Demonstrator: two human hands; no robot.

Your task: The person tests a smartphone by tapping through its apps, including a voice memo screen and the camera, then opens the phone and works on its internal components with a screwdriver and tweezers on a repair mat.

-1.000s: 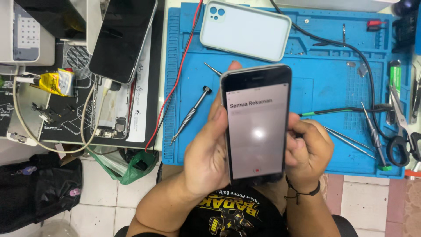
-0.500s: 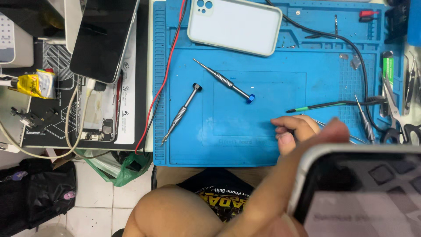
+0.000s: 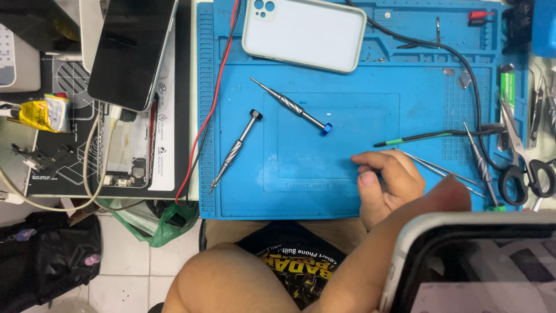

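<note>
Head view, left to right: black-capped screwdriver [image 3: 236,148] and blue-capped screwdriver [image 3: 292,107] parked on blue mat [image 3: 347,75], within reach. Right hand [image 3: 385,182] loosely curled on mat, nothing visibly held. Left hand [image 3: 446,194] behind raised phone [image 3: 475,264], apparently gripping; fingers hidden.

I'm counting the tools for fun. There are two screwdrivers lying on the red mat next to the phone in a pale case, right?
Nearly. The head view shows two screwdrivers near the phone in a pale case, but the mat they lie on is blue, not red. Only a thin red wire runs along its left edge.
</note>
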